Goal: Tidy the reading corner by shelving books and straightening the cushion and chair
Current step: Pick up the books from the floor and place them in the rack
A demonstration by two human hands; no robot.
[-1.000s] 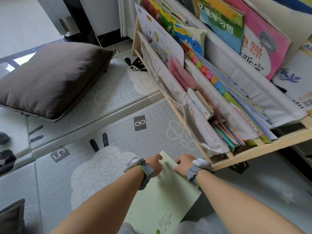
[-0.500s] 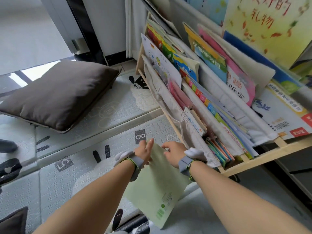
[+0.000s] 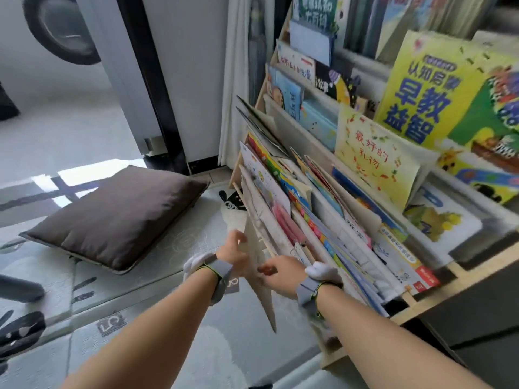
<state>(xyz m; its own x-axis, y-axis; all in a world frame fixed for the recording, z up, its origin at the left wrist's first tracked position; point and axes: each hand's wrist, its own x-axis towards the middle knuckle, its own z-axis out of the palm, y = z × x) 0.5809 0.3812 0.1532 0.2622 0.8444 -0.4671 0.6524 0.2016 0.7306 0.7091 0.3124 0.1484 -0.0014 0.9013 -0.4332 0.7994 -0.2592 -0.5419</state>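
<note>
I hold a thin pale green book upright and nearly edge-on, just in front of the lowest fabric pocket of the wooden book rack. My left hand grips its left side and my right hand grips its right side. Both wrists wear grey bands. The rack's sling pockets are packed with colourful picture books. A brown cushion lies flat on the play mat to the left, apart from my hands.
The grey patterned play mat covers the floor. A dark door frame and a white curtain stand behind the rack's left end. Dark objects lie at the left edge of the mat.
Both hands lifted the green book off the mat and turned it upright, moving it up toward the rack's front pocket. My view rose to show the upper shelves.
</note>
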